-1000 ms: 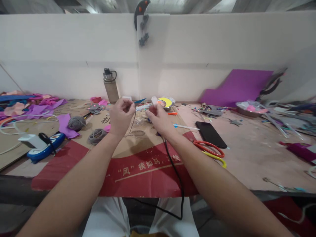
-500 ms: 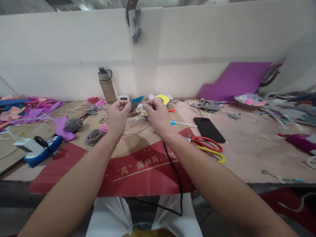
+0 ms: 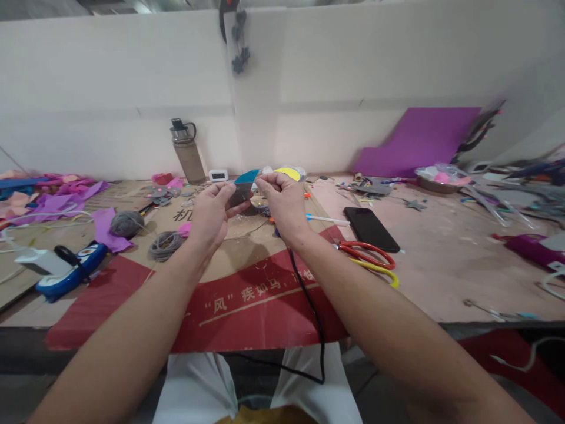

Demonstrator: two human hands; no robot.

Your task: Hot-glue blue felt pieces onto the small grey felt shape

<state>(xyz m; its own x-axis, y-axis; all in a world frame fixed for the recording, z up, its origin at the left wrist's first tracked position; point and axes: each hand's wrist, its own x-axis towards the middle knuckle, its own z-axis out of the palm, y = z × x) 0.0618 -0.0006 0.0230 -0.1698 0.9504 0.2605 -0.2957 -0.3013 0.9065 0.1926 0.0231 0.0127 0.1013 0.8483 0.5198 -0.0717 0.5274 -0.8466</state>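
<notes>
forearms point(image 3: 128, 312): bare | fingers point(image 3: 224, 189): bare | trousers point(image 3: 194, 388): white, both legs | garment edge point(image 3: 265, 416): mustard-yellow, at the waist

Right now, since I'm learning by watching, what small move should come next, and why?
Perhaps steady the blue-and-grey piece with the left hand and guide the right hand along its edge: the left grips it, and the right is close beside it, though contact is unclear.
</notes>
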